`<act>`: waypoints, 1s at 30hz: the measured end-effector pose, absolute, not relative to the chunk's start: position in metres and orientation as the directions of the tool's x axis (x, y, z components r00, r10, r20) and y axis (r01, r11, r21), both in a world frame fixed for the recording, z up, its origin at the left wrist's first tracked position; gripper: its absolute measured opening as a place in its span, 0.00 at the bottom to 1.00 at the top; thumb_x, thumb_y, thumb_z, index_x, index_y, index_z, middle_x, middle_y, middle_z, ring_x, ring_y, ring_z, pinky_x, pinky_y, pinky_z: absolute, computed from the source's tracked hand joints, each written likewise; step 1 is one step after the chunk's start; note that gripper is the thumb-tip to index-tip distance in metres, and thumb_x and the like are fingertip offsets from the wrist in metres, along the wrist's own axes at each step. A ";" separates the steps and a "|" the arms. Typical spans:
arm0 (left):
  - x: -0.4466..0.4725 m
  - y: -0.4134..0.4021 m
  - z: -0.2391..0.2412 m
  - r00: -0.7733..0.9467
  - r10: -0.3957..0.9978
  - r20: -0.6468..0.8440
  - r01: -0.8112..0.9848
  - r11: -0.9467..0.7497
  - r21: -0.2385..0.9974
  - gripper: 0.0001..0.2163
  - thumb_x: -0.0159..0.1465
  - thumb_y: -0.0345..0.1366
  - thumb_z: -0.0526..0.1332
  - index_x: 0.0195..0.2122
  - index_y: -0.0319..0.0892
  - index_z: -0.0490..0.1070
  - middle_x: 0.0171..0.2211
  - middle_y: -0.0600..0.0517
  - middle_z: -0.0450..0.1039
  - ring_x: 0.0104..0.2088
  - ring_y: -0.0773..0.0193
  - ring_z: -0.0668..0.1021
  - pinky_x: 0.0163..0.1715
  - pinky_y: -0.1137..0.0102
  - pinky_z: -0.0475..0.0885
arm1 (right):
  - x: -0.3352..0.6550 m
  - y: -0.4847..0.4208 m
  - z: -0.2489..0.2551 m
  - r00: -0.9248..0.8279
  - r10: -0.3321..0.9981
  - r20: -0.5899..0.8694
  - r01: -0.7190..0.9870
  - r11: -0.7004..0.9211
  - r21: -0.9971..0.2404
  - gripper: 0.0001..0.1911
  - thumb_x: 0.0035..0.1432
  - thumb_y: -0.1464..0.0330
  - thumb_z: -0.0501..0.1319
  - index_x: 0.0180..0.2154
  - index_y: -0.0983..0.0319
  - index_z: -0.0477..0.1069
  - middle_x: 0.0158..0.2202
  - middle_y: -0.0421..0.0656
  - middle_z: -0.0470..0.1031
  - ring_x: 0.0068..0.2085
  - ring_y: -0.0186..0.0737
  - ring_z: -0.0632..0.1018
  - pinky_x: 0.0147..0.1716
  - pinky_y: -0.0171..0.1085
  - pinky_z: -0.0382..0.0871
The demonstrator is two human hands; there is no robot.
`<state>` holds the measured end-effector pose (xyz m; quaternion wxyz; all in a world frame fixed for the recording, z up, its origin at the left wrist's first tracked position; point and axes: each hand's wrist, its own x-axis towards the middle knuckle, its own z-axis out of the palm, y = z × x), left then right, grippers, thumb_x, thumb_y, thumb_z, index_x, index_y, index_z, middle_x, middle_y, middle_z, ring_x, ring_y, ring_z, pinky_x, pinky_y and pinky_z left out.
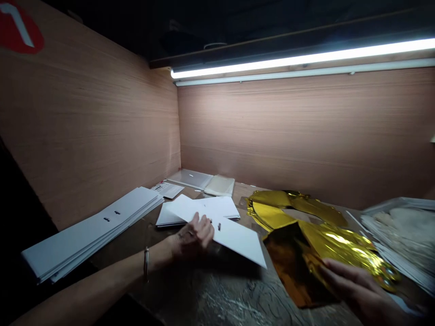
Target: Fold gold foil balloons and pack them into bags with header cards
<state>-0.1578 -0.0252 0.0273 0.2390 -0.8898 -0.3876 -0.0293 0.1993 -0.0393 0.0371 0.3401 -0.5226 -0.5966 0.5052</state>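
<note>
My left hand (193,233), a bracelet on its wrist, is closed on a long white card (239,237) with a small dark punched hole. The card slants above the table, over a pile of white cards (222,206). At the lower right my right hand (356,290), partly blurred, pinches a shiny gold foil sheet (299,267) by its right side. This foil hangs tilted in front of more gold foil pieces (272,213), fanned out on the table. Part of the right hand's fingers is hidden behind the foil.
A long stack of white cards (98,231) lies at the left. Clear plastic sleeves (193,178) and a cream packet (220,185) lie in the back corner. Clear plastic bags (404,226) are heaped at the right. Wooden panels (299,136) enclose the table (217,294) beneath a tube light (306,56).
</note>
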 end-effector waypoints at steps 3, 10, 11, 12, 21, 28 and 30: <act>-0.116 -0.047 0.005 0.877 0.414 0.245 0.480 -0.716 -0.507 0.15 0.58 0.27 0.46 0.44 0.27 0.61 0.44 0.33 0.63 0.48 0.44 0.63 0.43 0.48 0.55 | 0.187 -0.042 0.049 -0.283 0.935 -0.215 0.358 -0.105 -0.928 0.17 0.44 0.57 0.55 0.29 0.64 0.69 0.28 0.45 0.71 0.29 0.38 0.72 0.28 0.34 0.66; -0.093 -0.052 -0.015 0.622 0.491 0.609 0.728 -0.650 -0.219 0.18 0.57 0.24 0.51 0.49 0.38 0.58 0.51 0.42 0.57 0.54 0.47 0.53 0.48 0.45 0.45 | 0.178 -0.038 0.014 -0.175 0.870 -0.461 0.727 -0.201 -0.656 0.05 0.40 0.70 0.54 0.17 0.63 0.59 0.14 0.34 0.56 0.17 0.27 0.59 0.14 0.28 0.49; -0.094 -0.049 -0.014 0.465 0.549 0.695 0.802 -0.594 -0.067 0.20 0.56 0.25 0.53 0.51 0.40 0.56 0.54 0.42 0.52 0.55 0.46 0.50 0.49 0.45 0.43 | 0.178 -0.037 0.013 -0.188 0.865 -0.466 0.743 -0.185 -0.643 0.07 0.39 0.71 0.54 0.15 0.63 0.58 0.13 0.33 0.53 0.16 0.27 0.57 0.13 0.28 0.47; -0.094 -0.047 -0.013 0.271 0.601 0.751 0.832 -0.539 0.131 0.24 0.54 0.28 0.56 0.53 0.40 0.52 0.56 0.41 0.47 0.55 0.46 0.48 0.49 0.46 0.43 | 0.177 -0.037 0.014 -0.200 0.862 -0.466 0.756 -0.167 -0.633 0.08 0.39 0.72 0.53 0.13 0.63 0.56 0.12 0.33 0.52 0.16 0.26 0.56 0.13 0.29 0.45; -0.051 -0.047 -0.004 -0.114 0.981 0.160 -0.494 -0.196 0.847 0.23 0.58 0.48 0.48 0.50 0.40 0.56 0.40 0.45 0.68 0.37 0.58 0.73 0.33 0.67 0.68 | 0.170 -0.032 0.019 -0.221 0.871 -0.438 0.827 -0.070 -0.558 0.10 0.37 0.73 0.52 0.11 0.62 0.53 0.11 0.33 0.48 0.17 0.27 0.53 0.15 0.31 0.42; -0.038 -0.055 -0.017 0.080 0.974 0.213 0.051 -0.217 0.975 0.17 0.60 0.41 0.49 0.47 0.38 0.62 0.28 0.49 0.71 0.27 0.62 0.73 0.23 0.72 0.68 | 0.173 -0.026 0.022 -0.215 0.876 -0.433 0.837 -0.063 -0.543 0.13 0.39 0.73 0.54 0.11 0.63 0.52 0.11 0.32 0.48 0.16 0.26 0.53 0.16 0.31 0.42; -0.039 -0.055 -0.018 0.169 0.922 0.347 0.186 -0.376 0.908 0.17 0.61 0.39 0.46 0.50 0.40 0.58 0.36 0.46 0.70 0.36 0.58 0.72 0.33 0.67 0.69 | 0.174 -0.023 0.022 -0.209 0.878 -0.432 0.840 -0.066 -0.539 0.13 0.41 0.73 0.54 0.11 0.63 0.53 0.11 0.32 0.49 0.16 0.25 0.54 0.15 0.30 0.44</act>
